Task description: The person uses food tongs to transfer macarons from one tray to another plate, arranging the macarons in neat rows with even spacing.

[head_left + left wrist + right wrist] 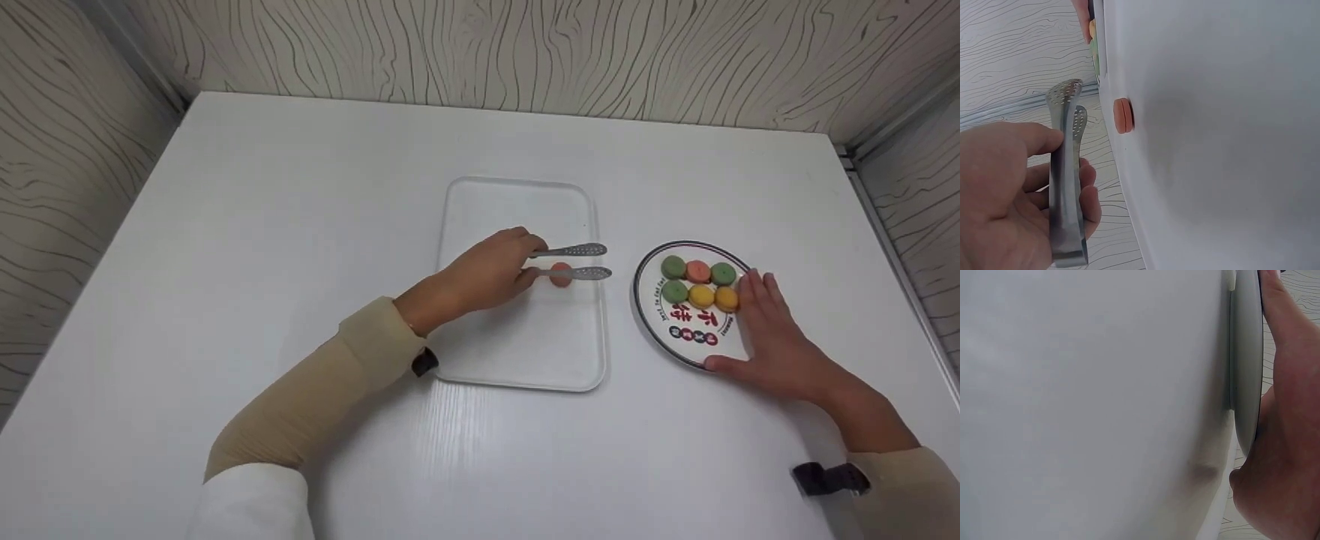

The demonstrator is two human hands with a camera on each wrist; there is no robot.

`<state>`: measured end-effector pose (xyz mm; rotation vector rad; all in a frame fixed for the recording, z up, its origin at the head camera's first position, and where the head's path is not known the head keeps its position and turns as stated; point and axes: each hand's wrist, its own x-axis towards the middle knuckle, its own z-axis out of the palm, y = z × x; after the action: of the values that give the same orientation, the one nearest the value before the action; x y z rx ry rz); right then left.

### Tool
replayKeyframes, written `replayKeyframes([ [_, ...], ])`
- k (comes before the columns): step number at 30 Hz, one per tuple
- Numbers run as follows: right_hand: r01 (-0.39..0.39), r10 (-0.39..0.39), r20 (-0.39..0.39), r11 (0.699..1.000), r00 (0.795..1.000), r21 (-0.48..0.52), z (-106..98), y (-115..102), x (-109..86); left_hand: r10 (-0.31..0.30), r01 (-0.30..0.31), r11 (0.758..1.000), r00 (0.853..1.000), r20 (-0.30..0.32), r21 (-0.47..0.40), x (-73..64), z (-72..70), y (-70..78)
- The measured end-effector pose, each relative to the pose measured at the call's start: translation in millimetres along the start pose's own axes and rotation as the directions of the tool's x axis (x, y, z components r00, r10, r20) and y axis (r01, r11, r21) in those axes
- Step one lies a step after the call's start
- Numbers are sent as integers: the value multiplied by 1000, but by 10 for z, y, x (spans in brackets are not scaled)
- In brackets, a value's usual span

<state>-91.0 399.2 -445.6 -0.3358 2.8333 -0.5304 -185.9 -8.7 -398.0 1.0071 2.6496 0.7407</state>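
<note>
My left hand (487, 274) holds metal tongs (1064, 185) between thumb and fingers, over a white rectangular tray (517, 360). The two perforated tips stand apart, pointing right. On the tray sits a pink macaron (1123, 115), partly covered by one tong arm in the head view; the left wrist view shows it apart from the tips. To the right, a round dark-rimmed plate (731, 349) carries several macarons in two rows: green ones (673, 267), a pink one (698, 271) and yellow ones (701, 297). Against that plate's right and near edge rests my right hand (776, 352), fingers extended, thumb on the rim.
Tray and plate both stand on a white table (300, 195), with a gap between them. Wood-patterned panels (525, 52) rise behind the table and along both sides. Red characters and dark lettering mark the plate's near part.
</note>
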Motion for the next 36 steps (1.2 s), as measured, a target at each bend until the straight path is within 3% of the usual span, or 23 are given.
replayKeyframes([
  [10, 8, -8, -1, 1000, 1000, -1, -4, 6, -2, 12, -12, 1000, 1000, -5, -16, -103, -46, -111],
  [36, 6, -6, -5, 1000, 1000, 1, -2, 11, -7, -85, 85, 996, 996, 31, -4, -257, -93, -273],
])
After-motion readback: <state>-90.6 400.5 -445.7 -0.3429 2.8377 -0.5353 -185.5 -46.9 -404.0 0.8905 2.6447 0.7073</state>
